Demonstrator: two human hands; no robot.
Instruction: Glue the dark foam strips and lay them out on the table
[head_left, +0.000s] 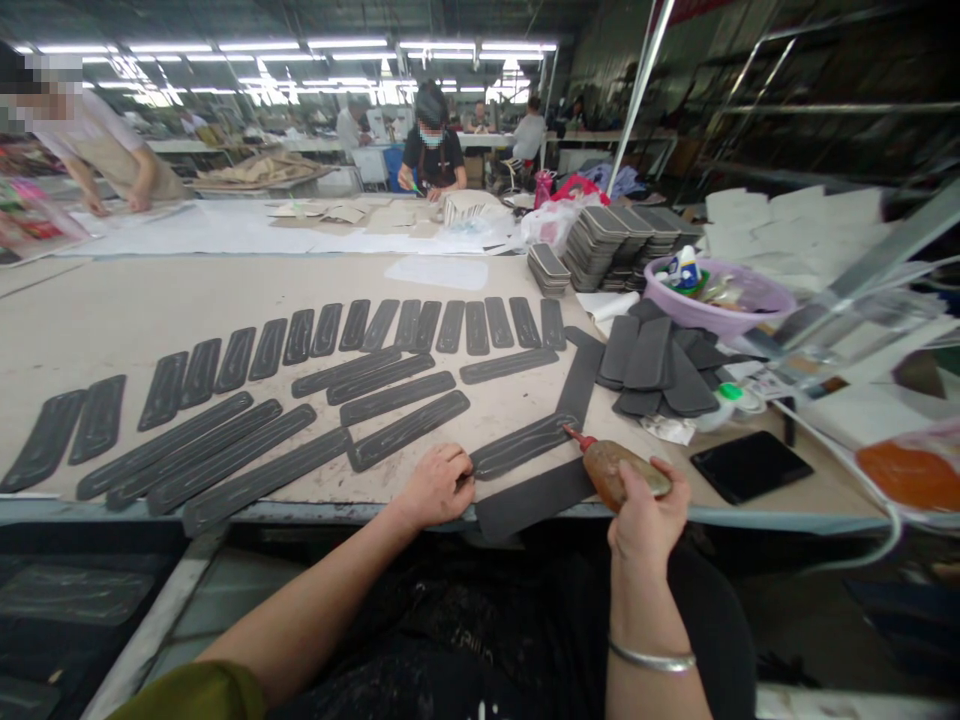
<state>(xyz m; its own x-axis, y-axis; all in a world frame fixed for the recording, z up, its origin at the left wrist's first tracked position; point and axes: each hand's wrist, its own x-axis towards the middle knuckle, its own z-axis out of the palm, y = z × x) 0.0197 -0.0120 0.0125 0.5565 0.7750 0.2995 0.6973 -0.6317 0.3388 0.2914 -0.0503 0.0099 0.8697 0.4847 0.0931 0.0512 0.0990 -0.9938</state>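
My right hand (651, 510) is wrapped round a brownish squeeze bottle (611, 470) with a red nozzle. The nozzle tip touches the right end of a dark grey strip (521, 447), which carries a wet, shiny line of what looks like glue. At that strip's left end, my left hand (441, 485) has its fingers curled and pinched on the edge. A bare dark strip (532, 497) lies just below, partly under the bottle. Another bare strip (581, 380) runs up behind the nozzle.
Rows of glue-lined dark pieces (240, 360) cover the table to the left. On the right are a loose pile of dark pieces (649, 355), a purple basin (757, 315), a black phone or tablet (750, 467) and stacked pieces (600, 240). Co-workers (435, 150) are across the table.
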